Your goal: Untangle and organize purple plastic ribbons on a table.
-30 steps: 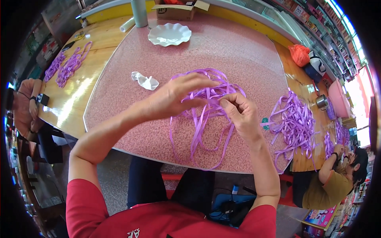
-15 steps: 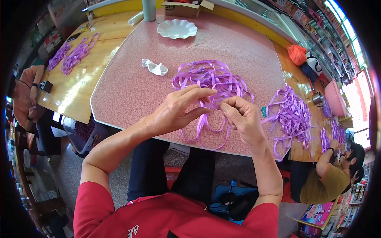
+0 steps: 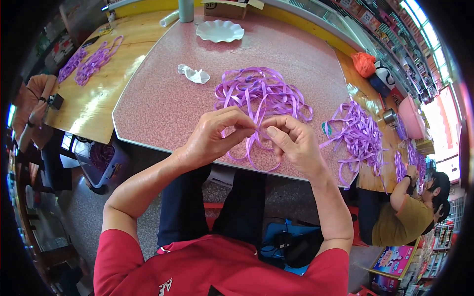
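Observation:
Purple ribbon lies in a loose heap of loops (image 3: pixel 266 91) on the pink speckled table, just beyond my hands. My left hand (image 3: pixel 217 132) pinches part of the ribbon between thumb and forefinger. Close against it, my right hand (image 3: pixel 291 143) pinches the same ribbon with thumb and bent fingers. The fingertips nearly meet, and the exact spot held is partly hidden by them. Loose loops hang below toward the table's near edge. A second tangle of purple ribbon (image 3: pixel 358 135) spreads at the table's right edge.
A crumpled white tissue (image 3: pixel 194 74) and a white scalloped plate (image 3: pixel 219 31) lie farther back on the pink table (image 3: pixel 158 98). Behind stand a green cylinder (image 3: pixel 185 11) and a cardboard box (image 3: pixel 224 10). People sit at left and right. A bin (image 3: pixel 106 163) stands on the floor at left.
My left thumb and forefinger have closed into a pinch on the ribbon, where they were apart before. Both hands have come closer together. The whole view has shifted slightly.

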The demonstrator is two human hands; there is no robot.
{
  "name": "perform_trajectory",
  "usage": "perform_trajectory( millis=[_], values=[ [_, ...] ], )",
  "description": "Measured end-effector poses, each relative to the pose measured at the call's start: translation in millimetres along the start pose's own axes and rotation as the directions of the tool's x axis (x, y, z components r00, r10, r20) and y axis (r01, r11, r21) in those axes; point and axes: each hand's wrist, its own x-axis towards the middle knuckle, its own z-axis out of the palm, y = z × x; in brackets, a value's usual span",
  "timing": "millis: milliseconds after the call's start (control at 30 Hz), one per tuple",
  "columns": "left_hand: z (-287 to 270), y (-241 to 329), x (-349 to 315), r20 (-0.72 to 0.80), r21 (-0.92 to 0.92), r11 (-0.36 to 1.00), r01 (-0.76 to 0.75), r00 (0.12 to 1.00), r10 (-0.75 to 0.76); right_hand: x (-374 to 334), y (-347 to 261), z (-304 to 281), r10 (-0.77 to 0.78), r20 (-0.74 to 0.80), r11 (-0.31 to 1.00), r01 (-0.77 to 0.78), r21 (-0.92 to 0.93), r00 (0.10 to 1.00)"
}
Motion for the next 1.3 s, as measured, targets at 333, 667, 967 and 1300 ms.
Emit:
perform_trajectory(
  millis=[333, 667, 967, 1300],
  values=[
    [1.8, 6.5, -24.4, -0.130, 0.051, 0.996, -0.076, 0.988, 0.082, -7.5, 4.3, 26.2, -0.174, -0.053, 0.949, 0.153, -0.274, 0.983],
    [4.1, 4.3, -47.6, -0.221, 0.212, 0.954, -0.211, 0.941, 0.257, -15.5, 3.1, 37.9, 0.065, 0.011, 0.992, -0.066, 0.104, 0.998],
    [10.1, 25.6, -56.6, -0.094, -0.095, 0.986, 0.139, 0.984, -0.148, -23.8, 13.9, 43.5, -0.247, -0.054, 0.944, 0.228, -0.239, 0.968],
    [7.7, 30.3, -56.9, 0.043, -0.227, 0.909, 0.349, 0.936, -0.348, -30.8, 8.1, 45.0, -0.468, 0.017, 0.759, 0.412, -0.504, 0.884]
  ],
)
